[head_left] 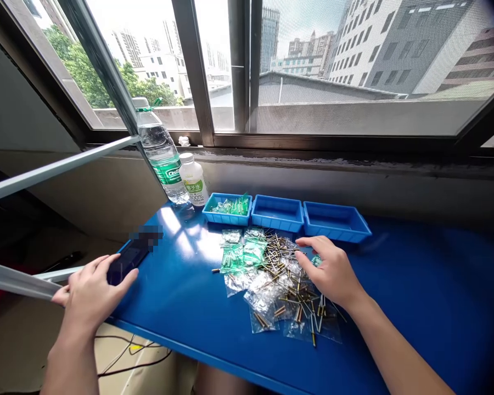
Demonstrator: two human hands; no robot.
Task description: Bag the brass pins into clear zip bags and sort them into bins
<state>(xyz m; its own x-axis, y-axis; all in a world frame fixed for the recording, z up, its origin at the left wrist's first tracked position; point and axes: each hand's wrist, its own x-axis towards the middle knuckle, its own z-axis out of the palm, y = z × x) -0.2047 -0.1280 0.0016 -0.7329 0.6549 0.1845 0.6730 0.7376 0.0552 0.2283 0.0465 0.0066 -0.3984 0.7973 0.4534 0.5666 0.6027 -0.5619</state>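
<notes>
My left hand [93, 288] is at the table's left edge, with thumb and index finger on either side of a dark phone [128, 258]; its far end is blurred. Over the right side of a pile of thin metal pins [278, 255], my right hand [331, 269] hovers, thumb and index finger apart, nothing visible between them. A bit of green plastic [316, 260] shows behind its fingers. Brass-coloured and silver pins lie loose and in clear plastic bags [261, 293]. Green-tinted bags [242, 255] lie at the pile's left.
Three blue bins line the back: the left bin [226, 219] contains green bags, beside the middle bin [276, 222] and right bin [337, 235]. A large water bottle [158, 145] and a white bottle [194, 181] stand back left. Metal frame bars [61, 167] cross the left side.
</notes>
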